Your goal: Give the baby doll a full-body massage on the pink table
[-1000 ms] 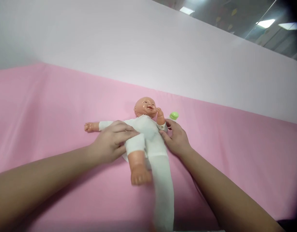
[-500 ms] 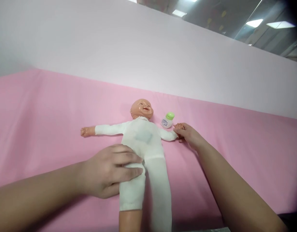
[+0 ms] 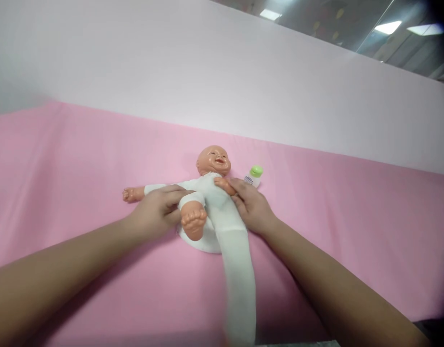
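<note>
A baby doll (image 3: 222, 231) with a white cloth body lies on its back, its head towards the wall. My left hand (image 3: 162, 207) is closed around the doll's bent leg on the left side, and that leg's foot (image 3: 193, 221) points towards me over the belly. With my right hand (image 3: 253, 202) I hold the doll's arm on the right side, folded across its chest, the doll's hand (image 3: 224, 184) near its chin. The other leg stretches straight down. The doll's other arm (image 3: 133, 194) lies out to the left, partly behind my left hand.
A small bottle with a green cap (image 3: 256, 172) stands just beyond my right hand, partly hidden by it. Pink cloth (image 3: 99, 154) covers the table. A white wall (image 3: 142, 62) rises behind, with glass and ceiling lights at the upper right.
My left hand has folded the doll's leg up towards its belly. My right hand has brought the doll's arm inward from the side onto its chest.
</note>
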The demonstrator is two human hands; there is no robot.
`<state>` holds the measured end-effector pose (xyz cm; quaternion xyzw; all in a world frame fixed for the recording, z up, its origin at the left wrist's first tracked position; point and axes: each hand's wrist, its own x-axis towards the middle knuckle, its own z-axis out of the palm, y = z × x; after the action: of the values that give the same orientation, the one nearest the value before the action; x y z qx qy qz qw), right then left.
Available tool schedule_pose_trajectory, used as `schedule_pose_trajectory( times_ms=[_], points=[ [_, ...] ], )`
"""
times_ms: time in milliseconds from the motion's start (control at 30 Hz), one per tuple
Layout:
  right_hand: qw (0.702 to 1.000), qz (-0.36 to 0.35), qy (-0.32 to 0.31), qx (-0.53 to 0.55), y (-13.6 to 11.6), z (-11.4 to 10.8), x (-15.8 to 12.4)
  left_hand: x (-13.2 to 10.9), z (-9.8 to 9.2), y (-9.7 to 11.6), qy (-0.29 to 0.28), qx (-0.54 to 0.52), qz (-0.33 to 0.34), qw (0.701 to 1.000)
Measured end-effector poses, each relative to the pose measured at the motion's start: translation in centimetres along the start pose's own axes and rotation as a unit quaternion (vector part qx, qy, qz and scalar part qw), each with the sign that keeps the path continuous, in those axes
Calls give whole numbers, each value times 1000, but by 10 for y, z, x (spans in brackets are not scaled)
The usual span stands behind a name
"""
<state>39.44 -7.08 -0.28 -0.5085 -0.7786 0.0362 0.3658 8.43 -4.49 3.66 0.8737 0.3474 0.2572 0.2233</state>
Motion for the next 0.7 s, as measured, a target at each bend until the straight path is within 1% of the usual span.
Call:
schedule_pose_trajectory(
  times_ms=[67, 133, 200, 267, 333, 400, 467, 533, 600, 633, 700],
  points=[
    [999, -31, -33, -15, -2, 5, 0, 3, 0, 2, -4, -20, -12, 1000],
    [998, -32, -41, -25, 0, 5, -1, 4, 2, 0, 1, -22, -7, 1000],
    [999, -20, -43, -19, 2, 3, -3, 2, 4, -7, 11, -7, 18, 1000],
    [1000, 12, -21, 18, 4, -2, -5, -2, 5, -11, 37, 20, 65, 997],
    [993, 62, 32, 97, 9, -7, -7, -8, 6, -11, 67, 33, 128, 989],
    [972, 106, 104, 180, 18, -15, -7, -14, 8, -4, 80, 10, 198, 977],
    [946, 162, 166, 227, 31, -25, -7, -20, 9, 6, 63, -34, 260, 963],
    [913, 255, 198, 248, 47, -35, -6, -23, 11, 14, 41, -71, 296, 952],
    [880, 353, 184, 258, 62, -45, -6, -23, 12, 18, 21, -101, 301, 948],
    [873, 385, 163, 250, 69, -49, -7, -23, 12, 18, 12, -116, 296, 948],
    [880, 413, 112, 205, 81, -54, -10, -22, 12, 17, -11, -141, 281, 949]
  ],
)
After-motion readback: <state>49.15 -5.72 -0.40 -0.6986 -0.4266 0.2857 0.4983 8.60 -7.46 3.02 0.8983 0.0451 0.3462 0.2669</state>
